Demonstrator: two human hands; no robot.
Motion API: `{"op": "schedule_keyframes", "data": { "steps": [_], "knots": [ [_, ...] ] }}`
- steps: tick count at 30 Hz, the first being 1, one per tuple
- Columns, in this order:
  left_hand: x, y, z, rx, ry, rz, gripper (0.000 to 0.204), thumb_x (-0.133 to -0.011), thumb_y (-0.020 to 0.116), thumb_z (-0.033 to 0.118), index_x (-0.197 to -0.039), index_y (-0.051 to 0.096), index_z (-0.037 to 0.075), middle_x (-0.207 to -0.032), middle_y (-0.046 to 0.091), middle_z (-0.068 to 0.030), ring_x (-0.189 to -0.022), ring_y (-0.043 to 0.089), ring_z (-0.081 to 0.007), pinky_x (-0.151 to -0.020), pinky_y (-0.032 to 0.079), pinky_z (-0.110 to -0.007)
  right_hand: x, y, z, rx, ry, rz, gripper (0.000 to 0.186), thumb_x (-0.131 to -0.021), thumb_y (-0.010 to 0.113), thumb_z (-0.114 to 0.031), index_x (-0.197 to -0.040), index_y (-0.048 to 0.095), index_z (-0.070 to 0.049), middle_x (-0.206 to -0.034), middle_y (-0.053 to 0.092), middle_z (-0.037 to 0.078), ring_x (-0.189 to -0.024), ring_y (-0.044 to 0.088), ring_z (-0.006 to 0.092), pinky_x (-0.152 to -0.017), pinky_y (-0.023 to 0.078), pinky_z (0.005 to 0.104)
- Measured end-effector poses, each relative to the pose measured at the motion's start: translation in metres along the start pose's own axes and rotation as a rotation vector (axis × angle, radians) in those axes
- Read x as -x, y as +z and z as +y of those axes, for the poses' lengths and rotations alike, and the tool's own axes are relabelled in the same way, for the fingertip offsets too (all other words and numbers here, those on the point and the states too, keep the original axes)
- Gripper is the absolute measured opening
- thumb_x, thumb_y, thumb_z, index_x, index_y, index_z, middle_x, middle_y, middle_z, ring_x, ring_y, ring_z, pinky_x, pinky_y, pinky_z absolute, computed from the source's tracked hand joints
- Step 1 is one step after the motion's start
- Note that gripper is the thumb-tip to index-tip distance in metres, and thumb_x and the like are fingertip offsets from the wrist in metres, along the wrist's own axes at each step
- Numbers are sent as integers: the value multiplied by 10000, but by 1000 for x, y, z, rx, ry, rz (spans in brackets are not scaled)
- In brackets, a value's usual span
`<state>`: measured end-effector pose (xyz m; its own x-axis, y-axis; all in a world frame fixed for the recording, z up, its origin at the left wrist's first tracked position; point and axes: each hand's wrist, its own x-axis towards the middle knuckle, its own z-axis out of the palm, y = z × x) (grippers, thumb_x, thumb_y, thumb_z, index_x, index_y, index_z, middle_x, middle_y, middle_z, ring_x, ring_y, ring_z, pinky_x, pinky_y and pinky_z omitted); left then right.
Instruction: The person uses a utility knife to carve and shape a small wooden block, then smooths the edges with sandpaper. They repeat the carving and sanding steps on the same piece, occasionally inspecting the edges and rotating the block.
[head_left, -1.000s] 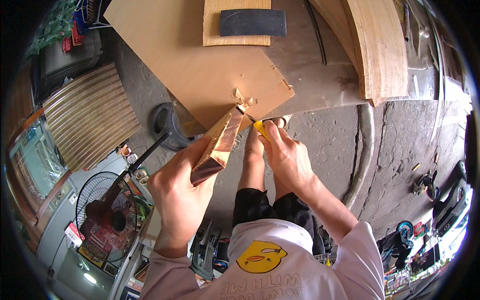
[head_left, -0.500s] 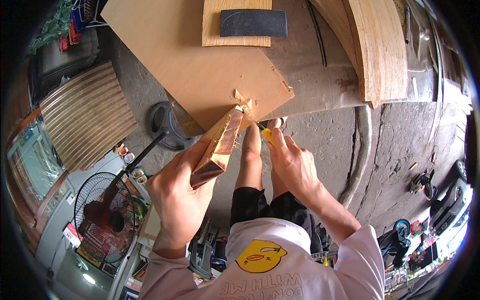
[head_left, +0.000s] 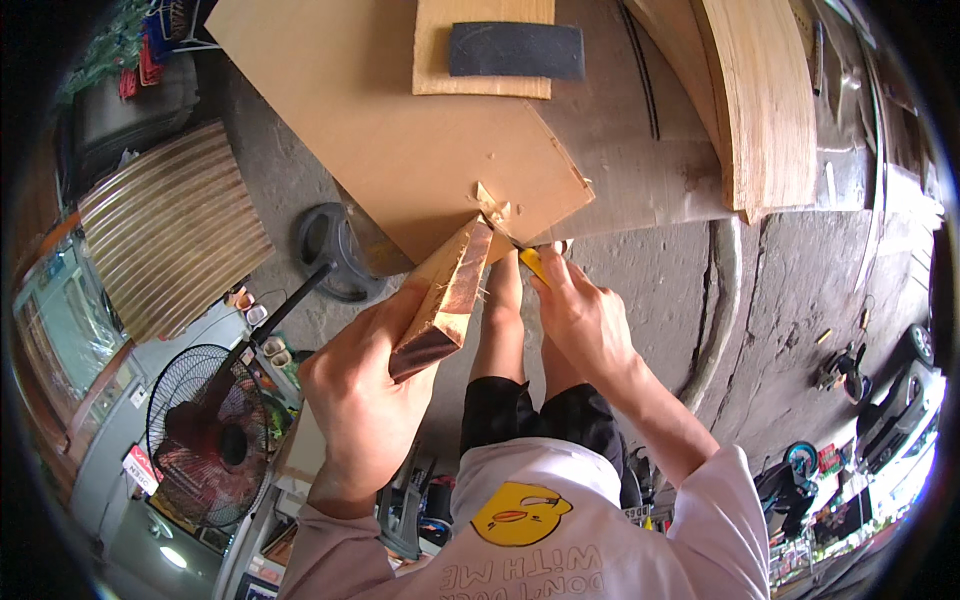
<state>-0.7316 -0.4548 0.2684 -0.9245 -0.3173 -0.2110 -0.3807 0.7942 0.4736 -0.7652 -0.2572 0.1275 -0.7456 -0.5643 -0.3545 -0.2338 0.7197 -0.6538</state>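
My left hand (head_left: 365,375) is closed round a wooden block (head_left: 462,285) with a dark brown end and a rough, splintered edge. The block tilts away from me, its far end at the near corner of a tan board (head_left: 400,140). In my right hand (head_left: 588,315) is a utility knife (head_left: 533,264) with a yellow handle. Its dark blade reaches left to the block's far end. Pale wood shavings (head_left: 496,208) lie on the board just past the blade. My fingers partly cover the knife handle.
A dark rectangular block (head_left: 516,50) rests on a wooden piece (head_left: 430,70) on the board. To the right stands a large curved wooden piece (head_left: 765,110). A black fan (head_left: 210,435) with its base (head_left: 335,250) lies to the left, near a corrugated sheet (head_left: 175,230).
The block has shifted slightly right, with its near end turned a little. The knife blade has moved slightly left against the block's far end. My view has shifted a little too.
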Motion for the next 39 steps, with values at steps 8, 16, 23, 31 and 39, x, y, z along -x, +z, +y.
{"op": "schedule_keyframes", "data": {
  "steps": [8, 16, 23, 31, 39],
  "knots": [
    [9, -28, -33, 261, -129, 122, 335, -759, 820, -25, -1072, 712, -82, -989, 756, -172, -862, 743, -218, -753, 590, -329, -42, -60, 32, 133, -14, 441, 532, -977, 568, -46, -1452, 341, 28, -1165, 570, 309, -848, 666, 454, -631, 581, 470],
    [25, 74, -103, 508, 99, 627, 334, -879, 753, 146, -1095, 683, -99, -1073, 716, -217, -925, 717, -310, -804, 566, -376, -137, -91, -18, 292, -271, 556, 666, -938, 674, -190, -1512, 372, -45, -1340, 523, 205, -1245, 490, 388, -1046, 385, 511],
    [24, 119, -95, 644, -50, 576, 279, -874, 723, 19, -1130, 686, -86, -1082, 730, -200, -957, 727, -279, -815, 568, -370, -153, -102, -33, 249, -309, 433, 181, -861, 733, -96, -1012, 663, -25, -965, 584, 131, -943, 611, 313, -815, 507, 451],
    [24, 129, -90, 737, -57, 581, 430, -826, 745, -33, -1243, 642, -52, -1198, 696, -227, -1119, 684, -363, -921, 586, -406, -64, -75, -92, 346, -517, 452, 478, -775, 715, 23, -1210, 753, -171, -1173, 663, 122, -820, 650, 218, -719, 565, 320],
    [21, 126, -78, 648, -116, 557, 415, -848, 744, 0, -1250, 645, -39, -1194, 695, -227, -1113, 686, -360, -907, 595, -398, -58, -50, -107, 407, -398, 129, 761, -856, 744, -250, -1543, 420, -301, -1170, 493, 192, -1010, 536, 350, -868, 464, 459]
  ]
}}
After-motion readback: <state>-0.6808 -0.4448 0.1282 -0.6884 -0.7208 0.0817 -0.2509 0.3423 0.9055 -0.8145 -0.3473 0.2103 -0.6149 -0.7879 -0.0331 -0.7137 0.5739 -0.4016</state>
